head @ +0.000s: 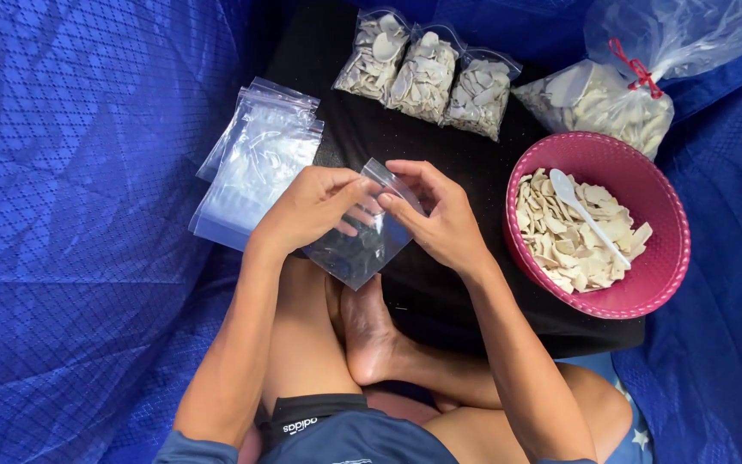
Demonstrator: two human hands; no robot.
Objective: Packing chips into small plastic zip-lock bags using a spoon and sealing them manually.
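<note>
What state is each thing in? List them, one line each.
Small clear bag: empty, pinched at its top edge by both hands.
Left hand: fingers closed on the bag's top.
Right hand: fingers closed on the bag's top.
Stack of flat bags: empty, unused.
Three small bags: filled, lying in a row.
Pink bowl: partly filled with pale chips.
White spoon: resting in the bowl.
Large bag: tied with red string.

Deep blue netted fabric [79,215] is spreading across the floor on every side, creasing into soft folds, while a black cloth [474,172] is lying over it at the centre; bright, even light is falling across both from above.
</note>
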